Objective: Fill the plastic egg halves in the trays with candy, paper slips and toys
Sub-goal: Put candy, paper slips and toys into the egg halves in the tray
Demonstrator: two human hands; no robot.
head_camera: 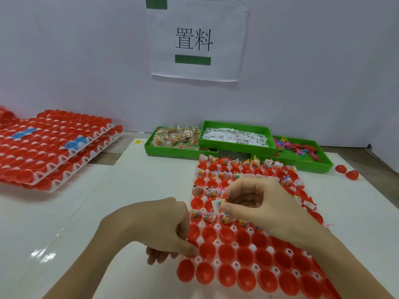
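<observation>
A white tray (254,267) of red egg halves (245,256) lies in front of me. Its far rows hold candy packets, paper slips and small toys; the near rows are bare red cups. My right hand (259,203) hovers over the tray's middle left and pinches a small bundle (219,203) of a white slip with something colourful between thumb and fingers. My left hand (164,227) grips the tray's left edge, thumb on top and fingers curled under. Three green bins stand behind: candy (174,137), paper slips (235,135), toys (295,149).
A stack of trays (54,147) with red and a few blue egg halves sits at the left. Two loose red halves (347,172) lie at the right on the white mat. A white partition with a paper sign (196,39) closes off the back.
</observation>
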